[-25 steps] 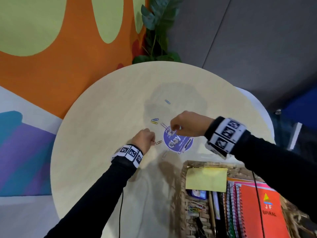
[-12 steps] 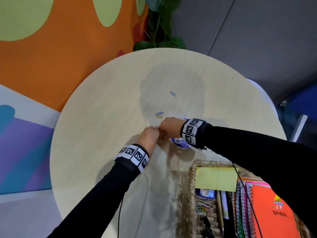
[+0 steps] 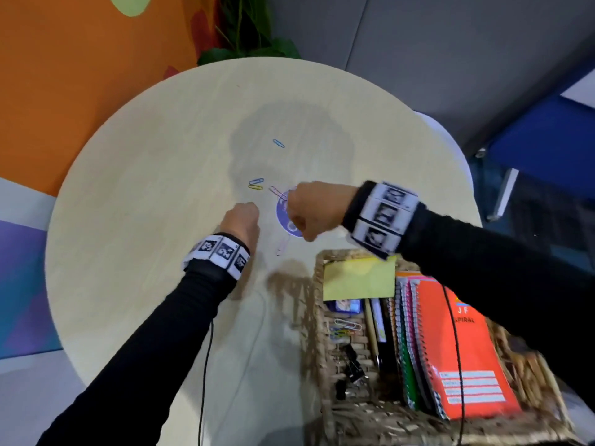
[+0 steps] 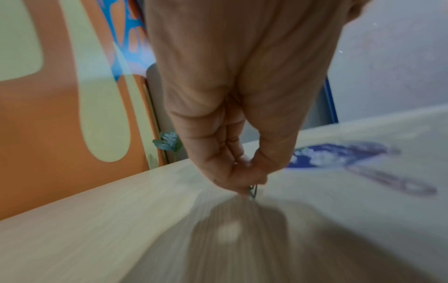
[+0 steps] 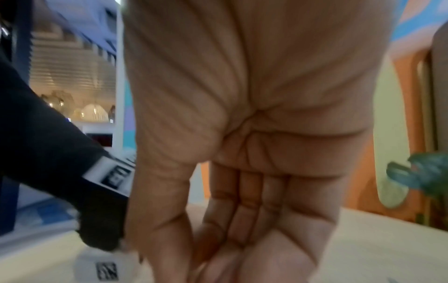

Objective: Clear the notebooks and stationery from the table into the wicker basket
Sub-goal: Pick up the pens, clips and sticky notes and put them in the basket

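Note:
Loose paper clips lie on the round table [image 3: 145, 220]: a blue clip [image 3: 278, 143] farthest away, a blue and yellow pair [image 3: 256, 184], a pink clip [image 3: 277, 192] and a pale clip [image 3: 282, 246]. My left hand [image 3: 253, 210] is low on the table and pinches a paper clip [image 4: 253, 190] between thumb and fingers. My right hand [image 3: 294, 217] hovers over a purple round sticker [image 3: 285, 220], fingers curled into the palm [image 5: 242, 210]; nothing shows inside it. The wicker basket [image 3: 318, 284] stands at the near right.
The basket holds an orange spiral notebook [image 3: 460, 349], more notebooks, a yellow sticky pad [image 3: 359, 278], pens, binder clips and paper clips. A plant [image 3: 244, 43] stands behind the table. A blue chair [image 3: 531, 149] is to the right.
The right hand went from the purple sticker over to the left hand, then drew back to the right above the sticker. The left hand stayed near the same spot.

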`<control>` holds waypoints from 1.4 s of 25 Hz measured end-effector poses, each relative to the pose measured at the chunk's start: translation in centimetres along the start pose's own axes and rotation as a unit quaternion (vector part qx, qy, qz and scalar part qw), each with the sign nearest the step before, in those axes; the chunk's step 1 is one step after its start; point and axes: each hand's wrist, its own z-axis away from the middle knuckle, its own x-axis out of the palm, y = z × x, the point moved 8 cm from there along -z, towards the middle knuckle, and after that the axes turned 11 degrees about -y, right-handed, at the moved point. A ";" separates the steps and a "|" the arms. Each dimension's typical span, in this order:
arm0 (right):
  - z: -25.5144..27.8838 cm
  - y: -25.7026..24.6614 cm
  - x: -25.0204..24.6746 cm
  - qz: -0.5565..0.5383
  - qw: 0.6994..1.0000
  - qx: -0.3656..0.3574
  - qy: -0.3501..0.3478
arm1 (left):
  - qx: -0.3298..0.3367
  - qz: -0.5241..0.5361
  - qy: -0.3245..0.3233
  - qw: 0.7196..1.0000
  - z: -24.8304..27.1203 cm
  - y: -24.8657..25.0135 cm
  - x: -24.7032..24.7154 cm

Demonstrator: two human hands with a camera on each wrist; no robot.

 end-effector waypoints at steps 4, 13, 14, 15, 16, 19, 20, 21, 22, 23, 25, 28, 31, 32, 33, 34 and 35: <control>6.3 -2.3 9.4 -0.082 0.993 -0.027 -0.076 | 0.059 0.145 0.123 0.980 4.3 1.6 -3.1; 5.6 -3.2 18.8 -0.117 0.988 0.061 -0.083 | 0.244 0.051 0.027 0.968 18.6 12.2 3.3; 6.2 -2.7 18.5 -0.131 0.987 0.070 -0.060 | 0.247 -0.002 0.007 0.969 19.0 13.2 4.9; 7.0 -1.7 17.9 -0.156 0.984 0.085 -0.025 | 0.242 -0.068 -0.011 0.968 19.1 14.0 6.4; 8.3 -0.7 17.5 -0.184 0.978 0.101 0.014 | 0.232 -0.135 -0.029 0.963 19.0 14.7 7.9; 12.1 1.9 17.4 -0.245 0.956 0.122 0.105 | 0.179 -0.268 -0.098 0.942 18.2 15.5 11.5; 13.3 2.2 17.7 -0.260 0.950 0.118 0.125 | 0.167 -0.297 -0.121 0.932 17.9 15.7 12.6; 14.2 2.1 18.0 -0.266 0.947 0.114 0.137 | 0.156 -0.324 -0.141 0.922 17.8 15.7 13.4; 15.0 1.9 18.3 -0.271 0.945 0.110 0.145 | 0.151 -0.350 -0.154 0.912 17.6 15.7 14.1; 15.7 1.7 18.8 -0.280 0.942 0.107 0.151 | 0.149 -0.372 -0.163 0.901 17.6 15.7 14.7; 16.3 1.6 19.4 -0.308 0.932 0.099 0.162 | 0.158 -0.395 -0.163 0.890 17.6 15.9 15.1; 16.7 2.3 18.4 -0.333 0.923 0.090 0.169 | 0.226 -0.284 -0.093 0.927 17.4 16.6 12.6; 17.0 3.8 14.2 -0.335 0.916 0.075 0.206 | 0.286 0.019 0.028 0.958 16.3 14.3 4.7; 16.8 4.5 12.2 -0.335 0.913 0.070 0.224 | 0.269 0.098 0.070 0.956 15.1 12.3 1.7; 16.5 5.1 10.1 -0.330 0.910 0.063 0.244 | 0.245 0.151 0.115 0.951 13.8 10.0 -0.9; 15.7 5.8 7.7 -0.319 0.909 0.055 0.262 | 0.216 0.181 0.162 0.946 12.1 7.5 -3.3; 14.6 6.3 5.5 -0.304 0.911 0.047 0.274 | 0.183 0.195 0.196 0.943 10.3 5.1 -5.1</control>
